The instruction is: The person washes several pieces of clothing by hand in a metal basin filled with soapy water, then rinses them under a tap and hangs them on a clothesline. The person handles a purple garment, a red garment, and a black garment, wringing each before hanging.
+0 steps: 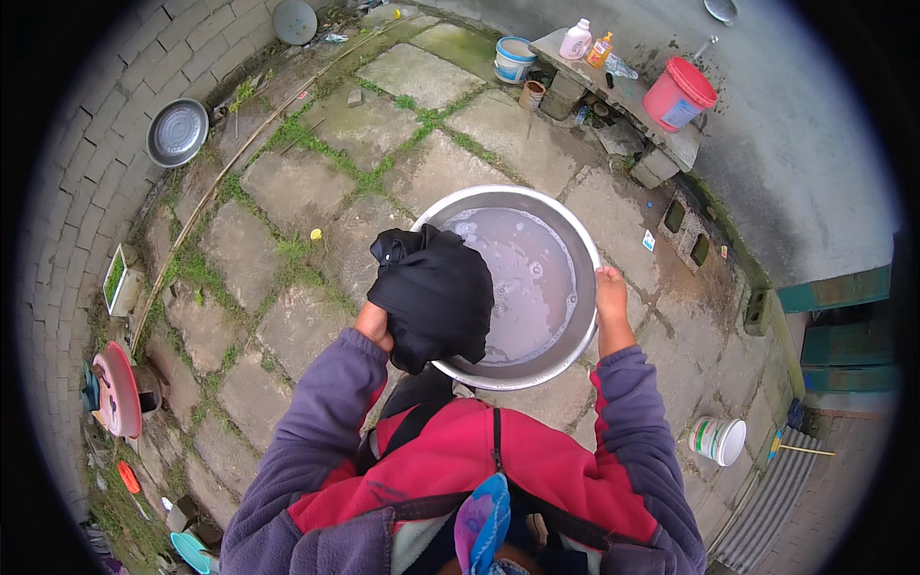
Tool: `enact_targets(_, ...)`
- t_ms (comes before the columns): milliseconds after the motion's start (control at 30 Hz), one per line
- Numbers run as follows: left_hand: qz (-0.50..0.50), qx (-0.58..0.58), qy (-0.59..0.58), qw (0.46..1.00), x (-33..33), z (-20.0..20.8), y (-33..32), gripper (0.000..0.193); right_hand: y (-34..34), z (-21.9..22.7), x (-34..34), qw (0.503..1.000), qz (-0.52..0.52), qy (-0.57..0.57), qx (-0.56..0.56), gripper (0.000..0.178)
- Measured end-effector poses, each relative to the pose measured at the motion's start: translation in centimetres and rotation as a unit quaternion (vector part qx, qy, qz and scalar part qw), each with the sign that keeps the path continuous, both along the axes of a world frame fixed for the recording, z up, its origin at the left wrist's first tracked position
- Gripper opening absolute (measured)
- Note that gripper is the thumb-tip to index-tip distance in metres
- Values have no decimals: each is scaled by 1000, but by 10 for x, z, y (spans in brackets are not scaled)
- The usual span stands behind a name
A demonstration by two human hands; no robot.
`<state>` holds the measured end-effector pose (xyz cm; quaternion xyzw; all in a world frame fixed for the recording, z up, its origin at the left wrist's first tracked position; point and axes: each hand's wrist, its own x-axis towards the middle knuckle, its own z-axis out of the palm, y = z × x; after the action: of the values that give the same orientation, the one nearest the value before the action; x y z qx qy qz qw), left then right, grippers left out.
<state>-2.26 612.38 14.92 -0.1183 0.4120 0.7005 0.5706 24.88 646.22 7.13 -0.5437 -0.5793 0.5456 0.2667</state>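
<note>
A wide metal basin (582, 331), holding cloudy greyish-pink water with some foam, is in front of my body. My right hand (613, 309) is closed on its right rim, with the thumb on top. My left hand (376, 328) is at the left side, closed on a bunched black cloth (431, 297), perhaps a garment. The cloth overhangs the basin's left rim and hides part of it. Most of the left fingers are under the fabric, so whether they also touch the rim cannot be seen.
Stone slabs with grass in the joints make up the ground. A ledge (682, 144) at the back right carries a red bucket (671, 93) and bottles. A white bucket (717, 440) lies at the right. Along the left wall are a metal basin (177, 132) and a pink basin (117, 391).
</note>
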Motion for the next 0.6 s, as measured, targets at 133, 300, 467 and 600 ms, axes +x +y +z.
enact_targets(133,9,17,19,1000,-75,-8,104,53,104,0,-71,999,8,38,-25,16)
enact_targets(300,13,4,6,1000,-171,-6,232,55,217,-8,-163,998,-35,38,-37,15)
enact_targets(467,7,3,46,999,-258,6,358,57,341,-22,-253,999,-16,12,-51,14)
enact_targets(600,-18,36,34,999,-322,5,453,58,451,-42,-331,999,7,39,-33,15)
